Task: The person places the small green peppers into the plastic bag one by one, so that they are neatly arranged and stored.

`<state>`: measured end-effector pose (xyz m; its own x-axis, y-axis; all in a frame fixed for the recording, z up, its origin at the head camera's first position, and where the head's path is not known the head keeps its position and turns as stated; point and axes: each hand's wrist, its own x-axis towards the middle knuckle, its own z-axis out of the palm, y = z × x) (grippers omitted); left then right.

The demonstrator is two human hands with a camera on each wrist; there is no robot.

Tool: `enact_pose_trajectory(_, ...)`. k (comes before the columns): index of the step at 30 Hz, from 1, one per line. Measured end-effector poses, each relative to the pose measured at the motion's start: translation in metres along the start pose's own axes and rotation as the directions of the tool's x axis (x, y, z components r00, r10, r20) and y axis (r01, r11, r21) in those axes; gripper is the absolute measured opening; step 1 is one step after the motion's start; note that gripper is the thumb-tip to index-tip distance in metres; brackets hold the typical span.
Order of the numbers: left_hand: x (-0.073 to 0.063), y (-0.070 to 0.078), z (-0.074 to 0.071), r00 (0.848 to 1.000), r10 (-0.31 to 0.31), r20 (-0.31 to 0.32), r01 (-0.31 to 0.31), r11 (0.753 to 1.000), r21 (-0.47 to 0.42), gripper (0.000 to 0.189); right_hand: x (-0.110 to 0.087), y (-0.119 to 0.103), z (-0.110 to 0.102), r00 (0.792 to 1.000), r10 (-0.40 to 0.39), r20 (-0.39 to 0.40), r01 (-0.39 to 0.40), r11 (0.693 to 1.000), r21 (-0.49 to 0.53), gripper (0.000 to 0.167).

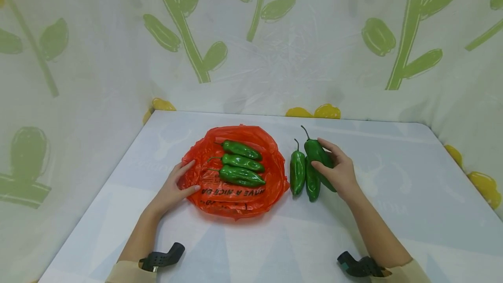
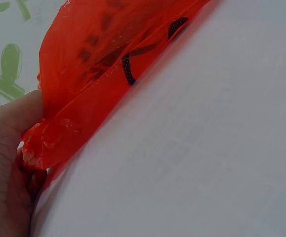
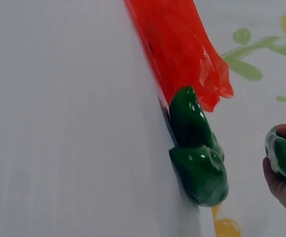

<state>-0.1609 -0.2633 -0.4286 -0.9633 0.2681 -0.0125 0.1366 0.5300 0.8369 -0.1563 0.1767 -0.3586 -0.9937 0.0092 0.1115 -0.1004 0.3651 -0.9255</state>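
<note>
A red plastic bag [image 1: 235, 206], its rim spread into a round shape, lies on the table with three green peppers [image 1: 241, 175] side by side in it. My left hand [image 1: 177, 185] holds the bag's left rim, and in the left wrist view bunched plastic [image 2: 51, 143] sits between its fingers. To the right of the bag, my right hand [image 1: 341, 171] grips a green pepper [image 1: 314, 152], stem pointing away. Below and beside it, two more green peppers lie on the table, one pepper [image 1: 297, 174] near the bag and another pepper [image 1: 312, 184] partly covered by the held one.
A pale patterned cloth covers the table [image 1: 255, 248]. Behind it hangs a light curtain [image 1: 298, 64] printed with green plants and yellow flowers. Black camera mounts [image 1: 163, 257] are strapped to both wrists.
</note>
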Motion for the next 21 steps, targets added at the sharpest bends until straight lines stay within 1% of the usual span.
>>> enact_pose_trajectory(5, 0.0, 0.0, 0.001, 1.0, -0.001, -0.002, 0.001, 1.0, -0.006, 0.078, 0.001, -0.004, 0.006, 1.0, -0.012, 0.027, 0.013, 1.0, -0.018, 0.06)
enact_pose_trajectory(16, -0.001, 0.002, 0.0, 1.0, -0.024, 0.0, 0.024, 1.0, 0.014, 0.078, 0.003, -0.013, 0.023, 0.996, -0.059, 0.07, 0.059, 0.998, 0.01, 0.059)
enact_pose_trajectory(21, -0.001, 0.002, 0.0, 1.0, -0.024, 0.002, 0.024, 1.0, 0.02, 0.078, 0.005, -0.016, 0.033, 0.993, -0.087, 0.077, 0.088, 0.996, -0.015, 0.058)
